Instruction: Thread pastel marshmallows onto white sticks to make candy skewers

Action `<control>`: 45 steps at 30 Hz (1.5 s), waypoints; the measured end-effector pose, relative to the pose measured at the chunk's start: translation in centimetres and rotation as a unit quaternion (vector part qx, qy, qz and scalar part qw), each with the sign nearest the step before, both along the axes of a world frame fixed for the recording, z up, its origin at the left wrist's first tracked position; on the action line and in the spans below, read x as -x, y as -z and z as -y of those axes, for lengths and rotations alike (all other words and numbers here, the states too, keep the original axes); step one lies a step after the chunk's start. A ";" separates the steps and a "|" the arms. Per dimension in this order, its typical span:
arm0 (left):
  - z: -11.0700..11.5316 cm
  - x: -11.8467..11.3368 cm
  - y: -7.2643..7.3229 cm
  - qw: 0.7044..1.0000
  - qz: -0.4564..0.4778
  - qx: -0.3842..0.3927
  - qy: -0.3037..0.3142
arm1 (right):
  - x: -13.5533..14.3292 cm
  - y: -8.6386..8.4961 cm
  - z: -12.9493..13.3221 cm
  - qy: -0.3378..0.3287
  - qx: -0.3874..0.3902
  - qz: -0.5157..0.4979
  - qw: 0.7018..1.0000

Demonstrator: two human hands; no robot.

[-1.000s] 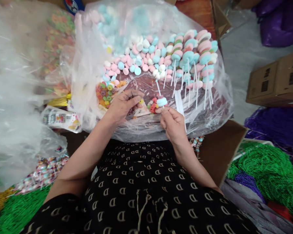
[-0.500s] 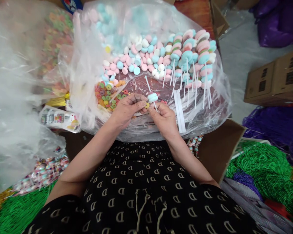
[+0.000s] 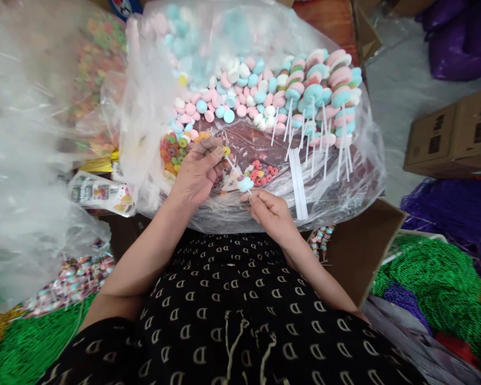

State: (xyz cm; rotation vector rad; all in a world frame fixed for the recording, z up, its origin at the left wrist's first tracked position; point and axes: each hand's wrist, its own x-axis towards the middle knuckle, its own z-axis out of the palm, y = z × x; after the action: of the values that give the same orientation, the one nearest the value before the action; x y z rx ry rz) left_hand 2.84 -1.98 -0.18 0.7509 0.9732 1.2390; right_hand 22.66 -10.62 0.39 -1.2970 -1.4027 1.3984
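Note:
My right hand [image 3: 269, 209] pinches the lower end of a white stick [image 3: 231, 161] that tilts up and to the left. A pale blue and white marshmallow [image 3: 246, 184] sits on the stick just above my fingers. Between the thumb and fingertips of my left hand [image 3: 200, 170] is a yellow gummy ring [image 3: 226, 151], at the stick's upper tip; whether the stick passes through it I cannot tell. Red gummy rings [image 3: 264, 172] lie just beyond my right hand. More mixed-colour gummy rings [image 3: 172, 151] lie to the left of my left hand.
Loose pastel marshmallows [image 3: 224, 96] spread across clear plastic. Several finished marshmallow skewers [image 3: 316, 91] are piled at the right, near a bundle of white sticks [image 3: 297, 184]. A plastic bag of gummy rings [image 3: 98, 69] stands left. Cardboard boxes [image 3: 452, 131] and green beads [image 3: 433, 283] are at right.
My hands have moved apart. The left went up and left with the yellow gummy ring; the right came lower with the stick and marshmallow, now tilted left.

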 end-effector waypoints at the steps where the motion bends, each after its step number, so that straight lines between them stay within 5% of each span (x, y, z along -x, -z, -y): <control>1: 0.0 0.0 0.1 1.000 -0.012 -0.009 -0.004 | 0.1 0.1 0.0 0.003 0.001 0.002 1.000; 8: 0.0 0.2 0.6 0.995 -0.070 -0.074 -0.004 | 0.1 -0.1 0.3 0.002 -0.003 0.007 1.000; 23: 0.0 -0.1 0.5 0.994 -0.087 -0.069 -0.010 | 0.2 0.0 0.4 0.002 -0.005 0.016 1.000; 30: 0.2 0.1 1.5 0.967 -0.183 -0.174 -0.025 | 0.1 0.4 0.4 0.016 0.007 0.021 1.000; 36: 1.2 -0.1 0.4 0.937 -0.277 -0.214 -0.015 | 0.7 0.4 0.5 0.016 0.007 0.019 1.000; 41: 1.1 -0.6 -0.2 0.969 -0.207 -0.128 -0.044 | 1.1 0.4 0.6 -0.005 0.001 -0.004 1.000; 45: 0.8 -0.5 -0.3 0.996 -0.091 -0.009 0.001 | 1.0 0.3 0.6 -0.010 -0.007 -0.013 1.000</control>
State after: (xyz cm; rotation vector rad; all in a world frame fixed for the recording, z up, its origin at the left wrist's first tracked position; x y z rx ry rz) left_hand 3.36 -2.78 0.10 0.8909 1.1106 1.1948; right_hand 21.70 -11.26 0.08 -1.2545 -1.4091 1.4109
